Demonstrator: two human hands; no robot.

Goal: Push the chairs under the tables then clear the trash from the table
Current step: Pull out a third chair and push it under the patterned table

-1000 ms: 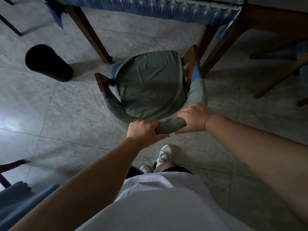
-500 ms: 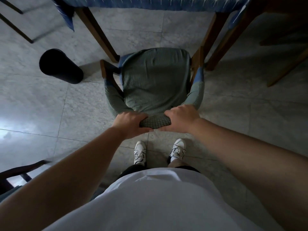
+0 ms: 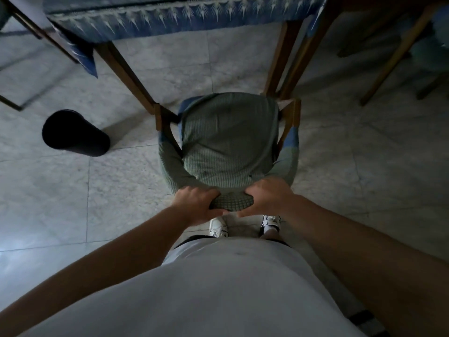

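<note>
A wooden armchair (image 3: 228,142) with a green checked cover on seat and backrest stands straight in front of me, facing the table. My left hand (image 3: 196,205) and my right hand (image 3: 267,195) both grip the top of its backrest, side by side. The table (image 3: 175,18) above it carries a blue patterned cloth; its wooden legs flank the chair's front. The chair's front edge sits between those legs, most of the seat still outside the table's edge. The tabletop is out of view.
A black cylindrical bin (image 3: 73,132) stands on the tiled floor left of the chair. A second wooden table's legs (image 3: 388,57) rise at the right. Dark metal legs (image 3: 29,32) show at the far left. My white shoes (image 3: 218,227) are just behind the chair.
The chair has slid forward toward the table, its front now between the table legs. I have stepped after it; both hands kept their grip on the backrest.
</note>
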